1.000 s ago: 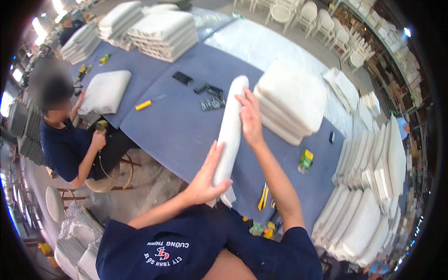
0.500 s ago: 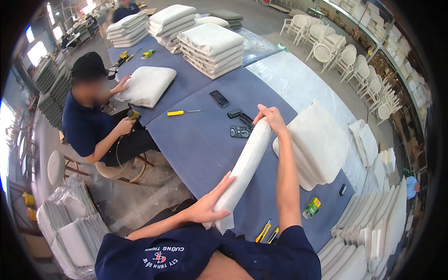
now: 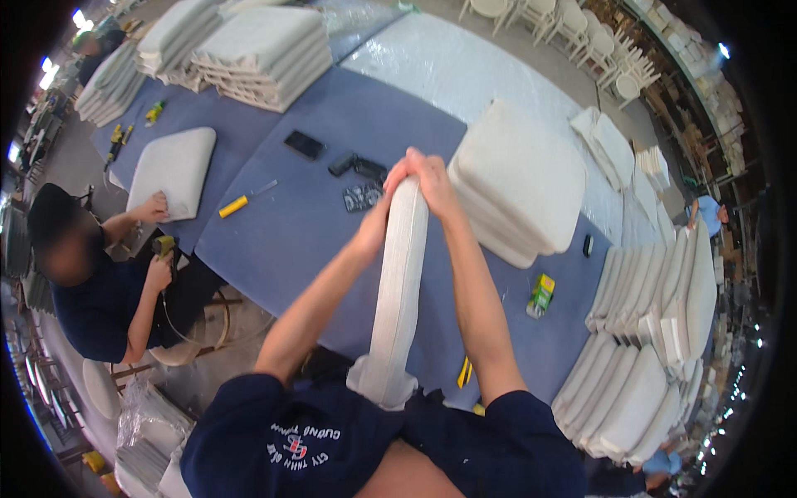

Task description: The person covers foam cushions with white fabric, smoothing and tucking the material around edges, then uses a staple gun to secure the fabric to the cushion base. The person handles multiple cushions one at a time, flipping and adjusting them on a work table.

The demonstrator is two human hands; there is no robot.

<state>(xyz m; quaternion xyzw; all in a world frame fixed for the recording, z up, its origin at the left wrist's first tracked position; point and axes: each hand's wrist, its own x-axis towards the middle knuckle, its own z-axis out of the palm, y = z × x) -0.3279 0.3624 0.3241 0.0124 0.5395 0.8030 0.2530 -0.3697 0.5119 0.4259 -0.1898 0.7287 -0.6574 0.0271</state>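
The held cushion [image 3: 398, 282] extends from the person's torso [image 3: 481, 456] forward to the left hand [image 3: 379, 222] and right hand [image 3: 432, 184], over the table [image 3: 290, 224]. A cushion stack [image 3: 519, 178] stands on the table to its right; a small box [image 3: 540, 296] lies nearer, right of the right forearm [image 3: 471, 286]. A phone [image 3: 305, 145] and screwdriver [image 3: 239, 204] lie left of the hands. A co-worker [image 3: 95, 290] sits at the table's left; chairs [image 3: 573, 37] stand beyond.

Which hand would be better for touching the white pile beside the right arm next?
The right hand, probably: it's on the right side of the held cushion, nearer the white pile. The left hand is on the other side, farther away.
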